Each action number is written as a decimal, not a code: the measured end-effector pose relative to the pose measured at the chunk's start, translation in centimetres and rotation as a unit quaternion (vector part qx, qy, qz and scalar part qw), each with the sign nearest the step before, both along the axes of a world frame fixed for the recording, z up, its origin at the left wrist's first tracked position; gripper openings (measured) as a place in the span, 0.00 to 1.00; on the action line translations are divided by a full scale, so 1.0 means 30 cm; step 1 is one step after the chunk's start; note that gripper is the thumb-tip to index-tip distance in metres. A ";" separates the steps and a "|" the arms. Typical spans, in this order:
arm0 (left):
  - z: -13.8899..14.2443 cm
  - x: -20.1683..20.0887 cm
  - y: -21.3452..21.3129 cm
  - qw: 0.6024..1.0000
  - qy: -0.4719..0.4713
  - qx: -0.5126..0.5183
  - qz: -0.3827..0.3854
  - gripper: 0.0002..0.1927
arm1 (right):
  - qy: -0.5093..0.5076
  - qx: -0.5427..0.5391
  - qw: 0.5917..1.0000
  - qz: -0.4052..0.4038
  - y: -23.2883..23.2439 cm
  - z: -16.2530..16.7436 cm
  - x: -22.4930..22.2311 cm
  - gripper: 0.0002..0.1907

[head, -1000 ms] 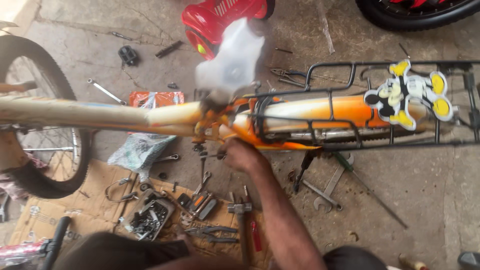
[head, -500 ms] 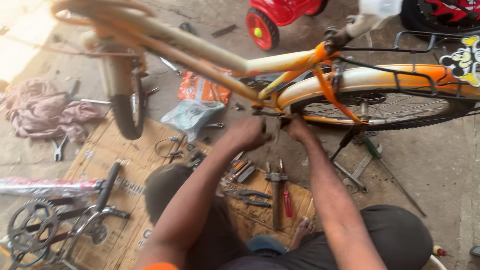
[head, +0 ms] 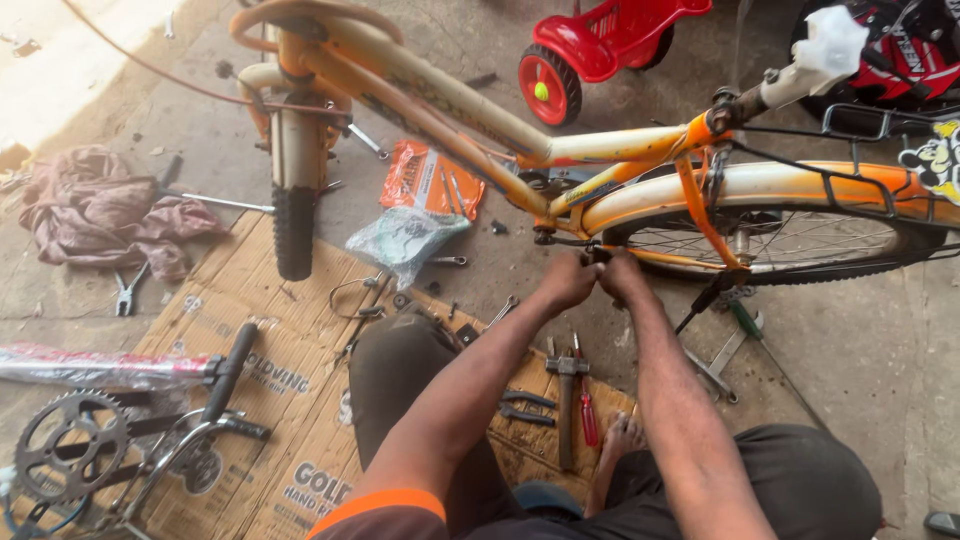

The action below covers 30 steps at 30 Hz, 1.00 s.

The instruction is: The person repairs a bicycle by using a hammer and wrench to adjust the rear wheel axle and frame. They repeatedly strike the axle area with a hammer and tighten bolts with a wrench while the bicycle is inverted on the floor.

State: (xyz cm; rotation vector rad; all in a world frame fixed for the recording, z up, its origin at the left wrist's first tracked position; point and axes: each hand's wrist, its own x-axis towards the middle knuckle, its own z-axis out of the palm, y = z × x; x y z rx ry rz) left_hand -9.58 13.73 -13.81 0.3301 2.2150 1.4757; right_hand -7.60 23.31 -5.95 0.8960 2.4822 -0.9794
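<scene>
L hand (head: 566,282) & R hand (head: 622,276) side by side at bike (head: 600,160) frame bottom, both clenched; what they grasp unclear. Hammer (head: 565,400) on cardboard (head: 260,400) below.

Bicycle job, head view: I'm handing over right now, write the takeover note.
Left hand and right hand: both closed together on a small part at the bicycle frame's bottom, beside the rear wheel; the part itself is hidden.
Hammer, red screwdriver and pliers lie on the cardboard between the knees.
Crank with chainring lies off the bicycle, far left.
Done: bicycle stands upright.
Left: crank not fitted.
</scene>
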 end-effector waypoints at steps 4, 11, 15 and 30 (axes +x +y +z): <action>-0.051 0.033 0.007 0.999 -0.015 -0.024 0.023 0.17 | 0.017 -0.015 1.000 0.000 0.016 -0.110 -0.001 0.10; -0.090 0.059 -0.038 0.996 -0.074 -0.049 0.018 0.16 | 0.136 -0.143 0.967 0.162 0.075 -0.228 -0.048 0.08; -0.116 0.074 -0.073 0.992 -0.118 0.017 0.051 0.14 | 0.119 -0.131 0.968 0.178 0.068 -0.237 -0.022 0.06; -0.131 0.042 -0.126 0.996 -0.079 -0.008 -0.028 0.14 | 0.158 -0.132 0.969 0.134 0.054 -0.252 0.006 0.09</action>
